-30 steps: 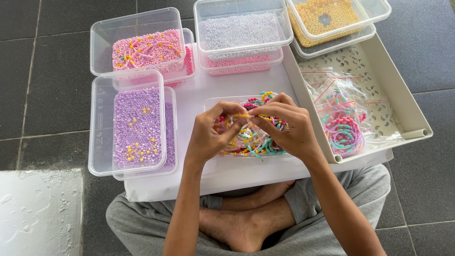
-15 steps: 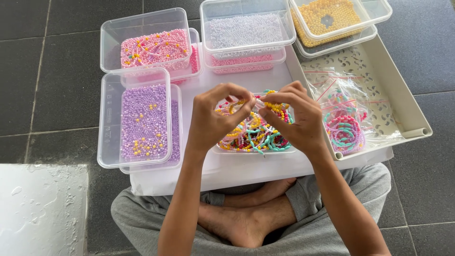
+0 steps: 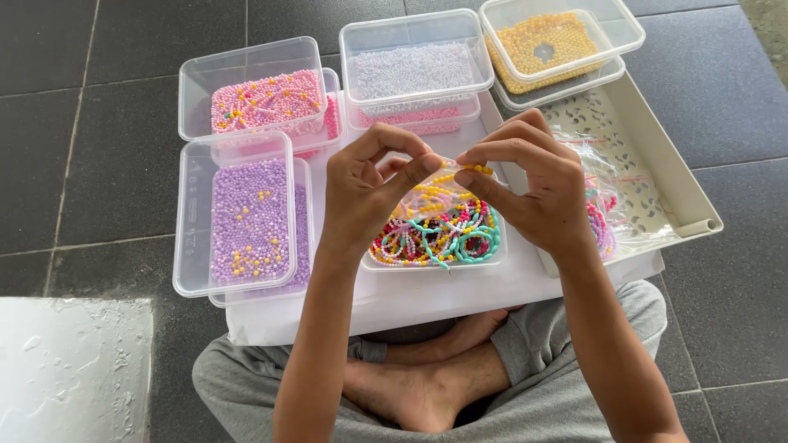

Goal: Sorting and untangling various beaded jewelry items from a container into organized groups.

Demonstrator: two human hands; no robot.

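My left hand (image 3: 361, 193) and right hand (image 3: 533, 189) have come up a little higher than a moment ago, each grip pinching an end of a yellow bead string (image 3: 460, 171), right over the small tub of bracelets (image 3: 435, 234), so the stringing goes on

1 head camera, looking steeply down, close

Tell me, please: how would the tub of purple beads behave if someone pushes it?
The tub of purple beads would probably slide easily, as it looks like thin, light plastic. It has no lid, so a hard push might spill beads, and the small round beads would likely roll away.
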